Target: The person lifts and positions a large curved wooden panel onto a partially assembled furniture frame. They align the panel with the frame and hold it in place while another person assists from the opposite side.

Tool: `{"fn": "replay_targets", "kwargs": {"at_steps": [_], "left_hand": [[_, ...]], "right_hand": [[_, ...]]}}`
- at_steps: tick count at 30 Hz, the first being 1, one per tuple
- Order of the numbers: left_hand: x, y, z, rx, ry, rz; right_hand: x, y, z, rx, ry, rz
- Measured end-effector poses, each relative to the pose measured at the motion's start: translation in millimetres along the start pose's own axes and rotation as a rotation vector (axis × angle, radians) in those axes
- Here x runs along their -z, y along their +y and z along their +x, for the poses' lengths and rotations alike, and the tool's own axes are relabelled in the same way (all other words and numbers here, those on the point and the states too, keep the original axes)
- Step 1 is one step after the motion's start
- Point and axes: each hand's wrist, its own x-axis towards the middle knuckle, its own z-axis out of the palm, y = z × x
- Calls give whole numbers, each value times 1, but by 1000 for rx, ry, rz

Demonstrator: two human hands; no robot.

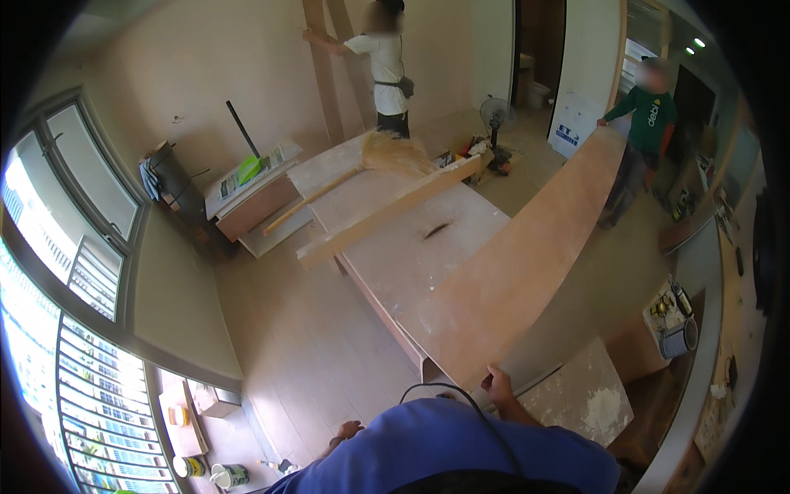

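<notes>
A long, thin plywood sheet (527, 263) slants across the worktable (395, 272), its near end in front of me. My right hand (497, 385) is closed on the sheet's near edge, thumb on top and the other fingers mostly hidden. At the far right end, a person in a green shirt (654, 115) has a hand on the same sheet. My left hand (350, 429) hangs low beside my body, away from the table; its fingers look loosely apart, with nothing visible in them. A dark cable (448, 385) loops up in front of my blue shirt.
On the table lie a wooden beam (395, 210) and a straw broom (399, 155). Another person (391, 74) holds tall boards at the far wall. A standing fan (496, 115) is behind the table. Paint tins (230, 475) stand lower left; a plaster-stained board (584, 395) lies at my right.
</notes>
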Motion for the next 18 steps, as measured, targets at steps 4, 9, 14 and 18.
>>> {"fn": "replay_targets", "kwargs": {"at_steps": [4, 9, 14, 18], "left_hand": [[6, 1, -1, 14, 5, -34], [6, 5, 1, 23, -4, -53], [4, 4, -1, 48, -1, -77], [9, 6, 6, 38, -4, -75]], "right_hand": [[-8, -4, -8, 9, 20, 68], [-6, -2, -5, -9, 57, 45], [-4, 2, -2, 0, 27, 49], [7, 6, 3, 37, 42, 41]]}}
